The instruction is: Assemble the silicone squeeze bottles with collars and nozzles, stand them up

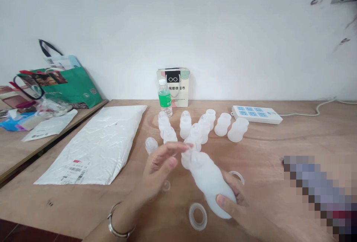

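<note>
My right hand [234, 201] is wrapped around a frosted white plastic baby bottle [213, 180], held tilted with its top toward the upper left. My left hand [161, 164], with a metal bangle at its wrist, is beside the bottle's top end. Its fingers are stretched out and the thumb stands apart; whether the fingertips touch the bottle I cannot tell. On the table below lie a white screw ring [198, 216] and a small clear piece [166, 186]. Another ring [237, 177] is partly hidden behind my right hand.
Several similar bottles stand beyond my hands, some with clear domed caps, others topless like this bottle [238, 130]. A capped drink bottle [165, 99], paper bag [181, 89], white mailing bag [97, 141], power strip [256, 114] and green bag [69, 87] surround them. At right is a pixelated area.
</note>
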`<control>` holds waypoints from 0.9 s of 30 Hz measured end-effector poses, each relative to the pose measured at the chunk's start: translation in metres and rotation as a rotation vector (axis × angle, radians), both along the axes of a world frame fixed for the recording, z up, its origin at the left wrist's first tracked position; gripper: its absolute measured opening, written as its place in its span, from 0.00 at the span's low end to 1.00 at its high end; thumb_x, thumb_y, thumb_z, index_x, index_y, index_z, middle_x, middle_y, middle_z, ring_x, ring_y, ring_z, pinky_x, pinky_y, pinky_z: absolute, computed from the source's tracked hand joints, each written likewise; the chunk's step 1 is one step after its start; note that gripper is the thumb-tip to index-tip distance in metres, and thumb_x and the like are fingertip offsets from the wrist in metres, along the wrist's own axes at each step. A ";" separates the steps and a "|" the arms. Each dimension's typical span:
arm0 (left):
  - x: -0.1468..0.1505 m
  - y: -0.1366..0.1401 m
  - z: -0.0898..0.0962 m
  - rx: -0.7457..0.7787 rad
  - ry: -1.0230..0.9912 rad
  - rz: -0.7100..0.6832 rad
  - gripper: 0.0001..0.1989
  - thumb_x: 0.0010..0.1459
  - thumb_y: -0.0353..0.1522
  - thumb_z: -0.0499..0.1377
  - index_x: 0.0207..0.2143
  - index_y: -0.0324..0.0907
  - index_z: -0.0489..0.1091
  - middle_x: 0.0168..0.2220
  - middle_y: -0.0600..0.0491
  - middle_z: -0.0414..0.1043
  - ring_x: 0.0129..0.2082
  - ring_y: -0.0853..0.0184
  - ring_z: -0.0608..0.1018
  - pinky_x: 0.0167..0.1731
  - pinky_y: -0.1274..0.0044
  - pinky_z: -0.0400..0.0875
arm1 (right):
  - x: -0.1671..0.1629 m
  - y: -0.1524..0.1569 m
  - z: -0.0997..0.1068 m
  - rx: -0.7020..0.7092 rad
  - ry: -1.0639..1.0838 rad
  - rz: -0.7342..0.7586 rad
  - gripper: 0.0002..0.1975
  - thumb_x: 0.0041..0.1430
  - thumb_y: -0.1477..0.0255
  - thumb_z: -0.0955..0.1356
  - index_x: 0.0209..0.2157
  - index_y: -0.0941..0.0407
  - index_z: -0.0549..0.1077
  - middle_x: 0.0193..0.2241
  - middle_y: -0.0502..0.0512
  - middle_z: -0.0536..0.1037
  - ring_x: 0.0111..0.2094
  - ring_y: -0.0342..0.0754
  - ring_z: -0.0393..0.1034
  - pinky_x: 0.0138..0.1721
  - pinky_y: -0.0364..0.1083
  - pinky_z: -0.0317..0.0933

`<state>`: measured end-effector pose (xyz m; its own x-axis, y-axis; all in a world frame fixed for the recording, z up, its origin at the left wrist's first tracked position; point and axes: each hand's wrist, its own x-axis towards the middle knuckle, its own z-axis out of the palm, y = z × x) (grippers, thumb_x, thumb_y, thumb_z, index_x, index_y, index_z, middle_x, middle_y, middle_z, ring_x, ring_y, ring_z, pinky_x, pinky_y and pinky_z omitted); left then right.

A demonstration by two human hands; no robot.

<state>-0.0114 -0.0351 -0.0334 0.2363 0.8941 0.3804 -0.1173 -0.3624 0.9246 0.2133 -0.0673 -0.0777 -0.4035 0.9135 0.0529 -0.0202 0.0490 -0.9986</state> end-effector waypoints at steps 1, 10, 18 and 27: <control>-0.009 0.000 0.009 0.059 0.074 0.091 0.19 0.63 0.45 0.52 0.42 0.42 0.75 0.45 0.46 0.76 0.45 0.59 0.76 0.46 0.68 0.70 | 0.002 0.001 -0.004 -0.029 0.027 -0.035 0.29 0.54 0.51 0.68 0.54 0.50 0.70 0.47 0.61 0.77 0.43 0.58 0.73 0.40 0.52 0.70; -0.065 -0.009 0.008 0.108 1.027 0.425 0.10 0.61 0.38 0.54 0.37 0.44 0.71 0.33 0.52 0.73 0.32 0.63 0.75 0.32 0.73 0.69 | 0.006 0.007 -0.013 -0.101 0.121 0.003 0.30 0.54 0.49 0.68 0.53 0.51 0.71 0.41 0.62 0.79 0.39 0.57 0.74 0.39 0.53 0.68; -0.074 0.027 -0.027 0.117 1.059 0.591 0.17 0.62 0.39 0.53 0.50 0.39 0.65 0.46 0.43 0.74 0.48 0.54 0.76 0.48 0.61 0.70 | 0.001 0.006 -0.011 -0.072 0.075 -0.013 0.33 0.52 0.49 0.69 0.55 0.51 0.68 0.49 0.63 0.76 0.49 0.60 0.71 0.42 0.53 0.68; -0.040 -0.001 0.036 0.245 0.463 0.707 0.16 0.61 0.39 0.57 0.49 0.43 0.67 0.47 0.48 0.74 0.45 0.61 0.76 0.45 0.69 0.71 | 0.001 0.006 -0.020 -0.016 0.055 -0.031 0.32 0.54 0.51 0.68 0.57 0.50 0.66 0.54 0.62 0.74 0.53 0.61 0.69 0.48 0.57 0.66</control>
<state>-0.0509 -0.0364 0.0026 -0.1639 0.7953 0.5837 0.5774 -0.4024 0.7104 0.2147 -0.0616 -0.0973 -0.3714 0.9265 0.0598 -0.0733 0.0349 -0.9967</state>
